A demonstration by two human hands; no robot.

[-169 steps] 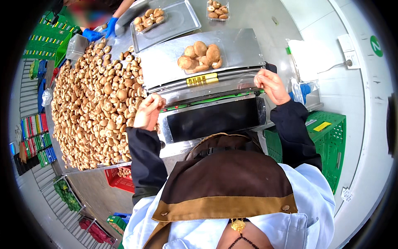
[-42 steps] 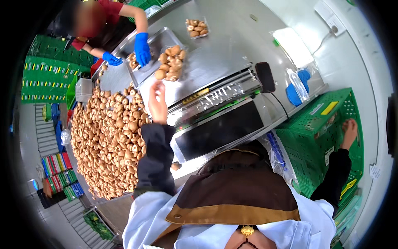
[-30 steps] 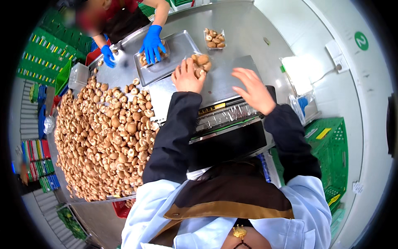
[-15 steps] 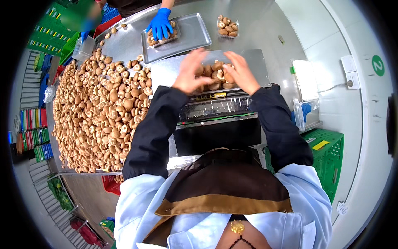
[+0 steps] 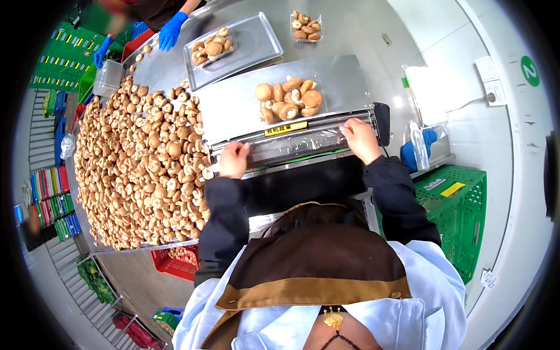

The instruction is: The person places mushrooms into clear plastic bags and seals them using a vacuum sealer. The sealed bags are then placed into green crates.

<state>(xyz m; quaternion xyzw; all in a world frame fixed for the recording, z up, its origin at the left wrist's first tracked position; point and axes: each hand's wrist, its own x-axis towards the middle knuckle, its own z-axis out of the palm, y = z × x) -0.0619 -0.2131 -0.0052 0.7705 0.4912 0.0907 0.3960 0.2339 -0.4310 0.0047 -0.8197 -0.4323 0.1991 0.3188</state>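
Green crates (image 5: 64,58) fill the upper left of the frame, beside clear plastic containers (image 5: 109,80) at the table's far edge. Toward the lower left, a red crate (image 5: 176,268) below the table holds more mushrooms. At upper center, a clear pack of brown mushrooms (image 5: 212,49) sits on a shallow metal tray (image 5: 262,49). In the middle of the frame, a tray of mushrooms (image 5: 289,100) rests on the sloping plate of a wrapping machine (image 5: 344,81), several caps and pale stems facing up. Just below it in the frame, the left hand (image 5: 234,160) and the right hand (image 5: 360,141) each pinch clear film (image 5: 318,140), fingertips drawn together, well apart from each other. Another filled pack (image 5: 306,27) stands at upper right of center, and a perforated green crate (image 5: 431,204) with a yellow label sits at right.

A broad heap of loose mushrooms (image 5: 146,169) covers the left of the metal table (image 5: 361,29), where a co-worker's blue-gloved hands (image 5: 171,32) appear at upper left. Shelving with colorful items (image 5: 48,184) lines the far left; a pale wall with a socket (image 5: 494,93) closes the right.
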